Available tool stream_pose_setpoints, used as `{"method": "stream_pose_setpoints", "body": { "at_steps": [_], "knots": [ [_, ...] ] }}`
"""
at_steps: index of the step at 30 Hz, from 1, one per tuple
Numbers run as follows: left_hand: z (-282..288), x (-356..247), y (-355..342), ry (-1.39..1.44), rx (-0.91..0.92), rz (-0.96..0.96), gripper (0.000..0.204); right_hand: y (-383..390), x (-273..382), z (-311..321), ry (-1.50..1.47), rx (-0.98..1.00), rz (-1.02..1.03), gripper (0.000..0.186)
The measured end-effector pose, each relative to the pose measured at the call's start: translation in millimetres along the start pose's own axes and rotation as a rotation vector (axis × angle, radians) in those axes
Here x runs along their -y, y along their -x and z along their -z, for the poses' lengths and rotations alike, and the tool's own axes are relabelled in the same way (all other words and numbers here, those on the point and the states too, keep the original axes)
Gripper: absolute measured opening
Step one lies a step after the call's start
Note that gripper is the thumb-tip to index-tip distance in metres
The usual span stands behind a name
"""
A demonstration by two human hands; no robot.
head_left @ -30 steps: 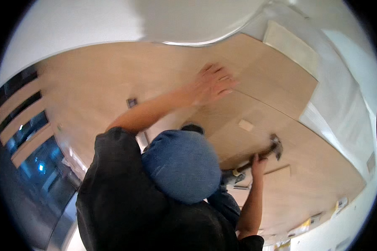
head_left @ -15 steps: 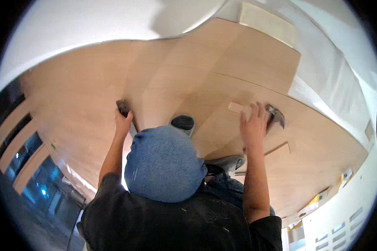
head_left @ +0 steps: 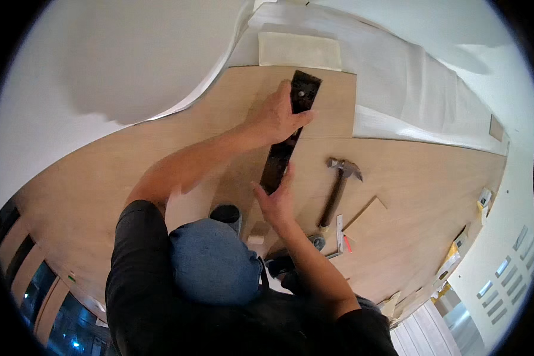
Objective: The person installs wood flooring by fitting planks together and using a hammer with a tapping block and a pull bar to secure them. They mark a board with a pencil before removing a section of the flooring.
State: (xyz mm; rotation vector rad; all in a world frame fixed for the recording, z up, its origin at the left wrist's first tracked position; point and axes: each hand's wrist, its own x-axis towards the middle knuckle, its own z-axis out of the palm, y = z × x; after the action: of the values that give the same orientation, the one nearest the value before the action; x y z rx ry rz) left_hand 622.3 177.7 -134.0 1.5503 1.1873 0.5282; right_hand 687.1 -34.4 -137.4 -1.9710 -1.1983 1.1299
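Note:
A long dark flat bar that looks like a flooring pull bar (head_left: pixel 285 151) slants across the wood-look floor in front of me, held in both hands. My left hand (head_left: pixel 280 115) is closed round its far part, thumb across the top. At the near end, my right hand (head_left: pixel 277 204) grips it between thumb and fingers. To the right of the bar lies a claw hammer (head_left: pixel 336 193), head pointing away from me. A small wooden block (head_left: pixel 256 239) rests on the floor by my shoe.
Right of the hammer are a floorboard offcut (head_left: pixel 366 218), a metal square (head_left: pixel 340 234) and a red pencil (head_left: pixel 347 244). White underlay sheet (head_left: pixel 397 98) spreads beyond the boards, a pale panel (head_left: pixel 299 50) on it. A curved white wall (head_left: pixel 160 65) borders the left.
The bar has come from my left side to the front, and my right hand has joined it. That hand has left the hammer, which now lies on the floor. My view has turned.

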Motion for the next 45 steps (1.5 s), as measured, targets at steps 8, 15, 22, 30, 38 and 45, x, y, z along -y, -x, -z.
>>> {"method": "stream_pose_setpoints", "body": {
  "at_steps": [8, 15, 22, 30, 38, 45],
  "knots": [
    [36, 38, -123, -0.067, -0.22, -0.186, 0.059, -98, 19, 45, 0.079, -0.094, 0.018, 0.078],
    [50, 82, -146, -0.875, -0.221, -0.152, 0.077, -167, 29, 73, -0.028, 0.14, -0.006, 0.072],
    [59, 86, -150, -0.845, -0.216, -0.224, 0.08, -168, 16, 71, 0.2, 0.114, -0.003, 0.081],
    [60, 73, -174, -0.977, -0.048, -0.102, 0.077, -170, 20, 56, 0.563, 0.1, -0.148, 0.091],
    [36, 58, -207, -0.99, 0.011, -0.131, 0.078, -157, -1, 38, 0.591, -0.016, -0.013, 0.083],
    [52, 38, -188, -0.764, 0.154, -0.095, 0.082, -49, -94, 117, 0.688, -0.386, -0.149, 0.067]
  ]
}}
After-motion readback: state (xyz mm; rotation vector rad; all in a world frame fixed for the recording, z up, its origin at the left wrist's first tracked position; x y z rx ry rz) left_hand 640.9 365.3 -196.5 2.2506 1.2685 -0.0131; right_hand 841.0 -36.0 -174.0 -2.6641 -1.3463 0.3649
